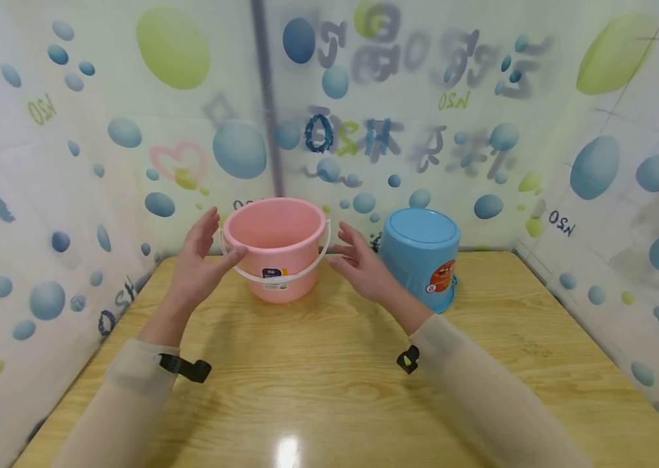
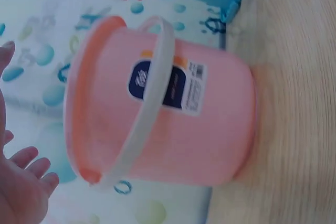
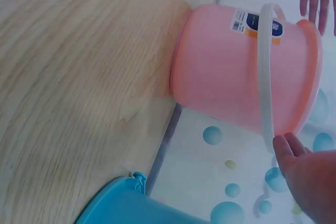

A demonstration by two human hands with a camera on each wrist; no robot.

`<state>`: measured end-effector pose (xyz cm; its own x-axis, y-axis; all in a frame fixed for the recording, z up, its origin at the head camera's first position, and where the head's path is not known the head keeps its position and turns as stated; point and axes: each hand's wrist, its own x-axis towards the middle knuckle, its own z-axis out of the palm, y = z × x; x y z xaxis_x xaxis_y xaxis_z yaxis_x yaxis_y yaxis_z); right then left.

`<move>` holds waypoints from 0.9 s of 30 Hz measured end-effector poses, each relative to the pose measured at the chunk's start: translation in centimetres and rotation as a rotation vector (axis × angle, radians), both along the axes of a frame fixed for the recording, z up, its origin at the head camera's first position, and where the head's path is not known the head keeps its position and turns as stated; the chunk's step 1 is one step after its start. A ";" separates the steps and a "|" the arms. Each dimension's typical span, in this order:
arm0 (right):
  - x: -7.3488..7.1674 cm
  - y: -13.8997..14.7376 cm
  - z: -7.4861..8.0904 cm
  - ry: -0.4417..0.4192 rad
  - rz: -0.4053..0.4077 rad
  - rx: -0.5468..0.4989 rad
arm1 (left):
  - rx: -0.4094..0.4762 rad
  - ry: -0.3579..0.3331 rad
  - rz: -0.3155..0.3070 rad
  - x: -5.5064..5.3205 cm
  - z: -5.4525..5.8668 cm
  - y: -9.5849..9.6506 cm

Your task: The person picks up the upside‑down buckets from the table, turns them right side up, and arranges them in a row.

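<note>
A pink bucket (image 1: 283, 260) stands upright at the back of the table, its white handle (image 1: 283, 279) hanging down across the front below the rim. My left hand (image 1: 197, 266) is at the bucket's left side, fingers spread and thumb toward the rim; whether it touches is unclear. On the other side my right hand (image 1: 361, 263) holds nothing, its fingers extended just short of the bucket. The right wrist view shows its fingertips (image 3: 286, 148) close to the handle's end. A blue bucket (image 1: 420, 260) sits upside down beyond my right hand, partly hidden by it.
The wooden table (image 1: 318, 377) runs back to a wall curtain (image 1: 189, 175) printed with blue and green bubbles, with further printed sheets on the left and right. A dark strap with a small device (image 1: 186, 367) is on my left sleeve, another device (image 1: 408, 359) by the right.
</note>
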<state>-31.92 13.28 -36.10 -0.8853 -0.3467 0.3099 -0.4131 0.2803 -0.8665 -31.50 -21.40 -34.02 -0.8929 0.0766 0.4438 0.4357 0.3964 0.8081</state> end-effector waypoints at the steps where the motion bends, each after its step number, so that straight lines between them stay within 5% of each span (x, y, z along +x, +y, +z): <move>1: 0.4 0.2 0.0 0.006 0.016 0.004 | -0.001 0.016 -0.010 0.4 0.3 0.3; 11: 4.0 2.9 -0.6 0.053 0.107 0.082 | -0.027 0.074 -0.242 3.0 0.5 4.4; 19: 6.7 5.7 -2.3 0.043 0.136 0.124 | -0.123 0.026 -0.363 4.5 -1.2 8.4; 27: 8.4 8.4 -4.3 0.068 0.128 0.168 | -0.133 -0.001 -0.531 4.8 -3.2 11.9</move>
